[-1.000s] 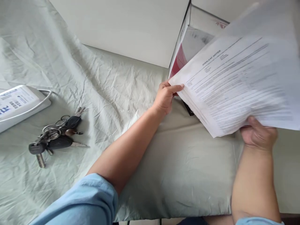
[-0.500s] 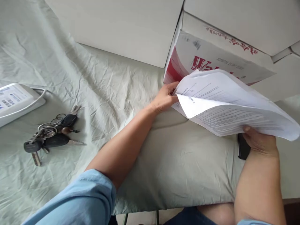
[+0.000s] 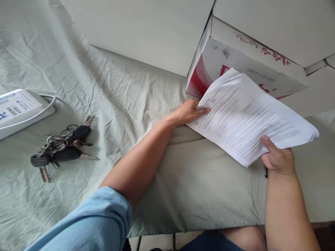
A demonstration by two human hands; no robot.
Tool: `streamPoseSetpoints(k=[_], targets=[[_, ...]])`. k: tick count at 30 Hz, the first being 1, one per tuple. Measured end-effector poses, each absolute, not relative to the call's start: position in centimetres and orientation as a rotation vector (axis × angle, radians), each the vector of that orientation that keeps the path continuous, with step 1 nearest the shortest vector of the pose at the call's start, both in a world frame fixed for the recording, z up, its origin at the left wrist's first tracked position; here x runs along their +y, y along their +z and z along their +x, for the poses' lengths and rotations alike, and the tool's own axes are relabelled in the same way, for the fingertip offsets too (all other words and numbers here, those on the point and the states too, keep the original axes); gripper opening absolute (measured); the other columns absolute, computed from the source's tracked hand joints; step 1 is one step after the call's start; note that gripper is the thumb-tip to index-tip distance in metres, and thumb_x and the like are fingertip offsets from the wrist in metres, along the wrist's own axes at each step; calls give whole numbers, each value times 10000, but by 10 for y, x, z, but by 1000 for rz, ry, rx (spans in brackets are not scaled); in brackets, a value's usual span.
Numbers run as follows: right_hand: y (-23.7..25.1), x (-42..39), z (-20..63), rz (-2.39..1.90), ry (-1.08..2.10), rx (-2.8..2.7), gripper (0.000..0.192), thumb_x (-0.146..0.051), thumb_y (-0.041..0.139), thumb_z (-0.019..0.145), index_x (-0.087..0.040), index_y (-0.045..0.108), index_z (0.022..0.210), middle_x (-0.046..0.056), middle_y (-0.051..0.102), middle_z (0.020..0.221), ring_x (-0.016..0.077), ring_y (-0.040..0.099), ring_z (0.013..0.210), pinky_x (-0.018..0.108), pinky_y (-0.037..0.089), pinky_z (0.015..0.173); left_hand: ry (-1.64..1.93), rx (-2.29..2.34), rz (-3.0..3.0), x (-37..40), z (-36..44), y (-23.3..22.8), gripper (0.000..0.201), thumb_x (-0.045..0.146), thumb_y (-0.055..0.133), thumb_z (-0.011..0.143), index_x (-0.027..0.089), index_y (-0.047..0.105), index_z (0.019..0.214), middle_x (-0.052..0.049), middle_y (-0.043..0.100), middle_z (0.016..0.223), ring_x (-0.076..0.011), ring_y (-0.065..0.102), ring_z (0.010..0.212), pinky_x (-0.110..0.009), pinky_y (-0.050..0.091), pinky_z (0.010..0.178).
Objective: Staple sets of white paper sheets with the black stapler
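Observation:
A stack of printed paper sheets [image 3: 246, 118] is held up at the right, its printed side facing me. My left hand [image 3: 192, 111] grips the stack's left edge, thumb on top and the other fingers hidden behind. At the lower right edge my right hand [image 3: 278, 157] is closed on the same sheets, its thumb pressed on the front page. The far right corner of the paper is curled. Beneath my right hand, a small piece of a dark object [image 3: 266, 172] shows; the rest of it is covered.
A red and white carton [image 3: 201, 76] stands behind the papers, beside large white panels [image 3: 141, 31]. On the wrinkled pale green cloth [image 3: 125, 101] at the left lie a bunch of keys [image 3: 65, 150] and a white device with a cable [image 3: 23, 108].
The lifted top sheet has come down, and the stack now lies flatter in my hands. My right hand has moved left with the papers, covering more of the dark object.

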State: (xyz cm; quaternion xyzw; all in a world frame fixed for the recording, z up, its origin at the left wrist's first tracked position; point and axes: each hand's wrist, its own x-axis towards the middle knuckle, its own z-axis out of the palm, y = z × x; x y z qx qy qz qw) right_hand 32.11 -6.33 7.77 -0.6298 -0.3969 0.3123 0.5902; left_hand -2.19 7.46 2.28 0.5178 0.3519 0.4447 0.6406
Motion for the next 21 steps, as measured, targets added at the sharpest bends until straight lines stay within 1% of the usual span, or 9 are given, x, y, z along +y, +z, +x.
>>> streamPoseSetpoints(k=[1, 3, 5, 8, 10, 12, 15, 18, 21], targets=[[77, -72, 323, -1507, 738, -913, 729, -405, 1160, 555, -355, 894, 1232, 72, 877, 1500, 401, 756, 1581, 620, 556, 1419, 916, 815, 1286, 74, -23, 25, 502, 589, 1029, 876, 243, 727, 673, -44, 694, 712, -229, 622, 675, -460, 607, 826], [77, -92, 334, -1645, 826, -893, 720, -447, 1149, 536, -387, 913, 1215, 76, 912, 1402, 433, 826, 1468, 616, 661, 1301, 820, 807, 1400, 74, -25, 30, 562, 699, 912, 964, 250, 715, 688, -54, 688, 721, -231, 608, 664, -436, 569, 751], [81, -110, 355, -1825, 967, -891, 660, -523, 1137, 516, -431, 930, 1137, 77, 936, 1308, 461, 896, 1297, 600, 770, 1086, 782, 774, 1460, 75, -27, 33, 592, 733, 899, 949, 259, 683, 669, -46, 657, 680, -224, 592, 624, -410, 522, 668], [94, -122, 385, -1974, 958, -900, 584, -678, 1087, 526, -449, 954, 1046, 87, 940, 1096, 450, 936, 993, 536, 801, 786, 643, 701, 1575, 78, -26, 31, 611, 727, 949, 868, 270, 642, 604, -42, 668, 629, -214, 592, 555, -372, 444, 559], [103, -119, 392, -1989, 931, -944, 638, -707, 1071, 575, -443, 967, 1147, 100, 939, 1074, 420, 941, 972, 490, 796, 748, 545, 657, 1637, 79, -23, 28, 579, 734, 953, 834, 268, 694, 608, -60, 755, 680, -234, 656, 562, -357, 430, 524], [107, -109, 384, -1951, 945, -992, 680, -689, 1088, 619, -421, 960, 1231, 115, 944, 1137, 393, 944, 1053, 445, 798, 773, 480, 620, 1666, 79, -21, 26, 539, 747, 927, 837, 264, 771, 656, -81, 831, 764, -263, 731, 612, -351, 459, 527], [100, -88, 349, -1832, 1009, -1112, 669, -624, 1126, 674, -392, 943, 1273, 81, 934, 1188, 324, 925, 1127, 384, 799, 842, 388, 559, 1716, 76, -19, 27, 513, 721, 852, 889, 266, 776, 665, -75, 826, 750, -250, 724, 618, -346, 480, 548], [83, -69, 314, -1679, 920, -1210, 614, -658, 1116, 728, -367, 921, 1233, 7, 908, 1042, 258, 880, 988, 392, 780, 837, 293, 565, 1737, 74, -21, 34, 466, 650, 831, 902, 263, 733, 662, -48, 789, 709, -226, 689, 624, -343, 489, 589], [72, -58, 300, -1723, 863, -1219, 488, -761, 1037, 835, -321, 895, 993, -17, 858, 903, 199, 774, 829, 335, 698, 781, 230, 583, 1681, 74, -24, 44, 274, 494, 898, 861, 233, 816, 865, -33, 881, 915, -235, 790, 825, -329, 564, 747]])
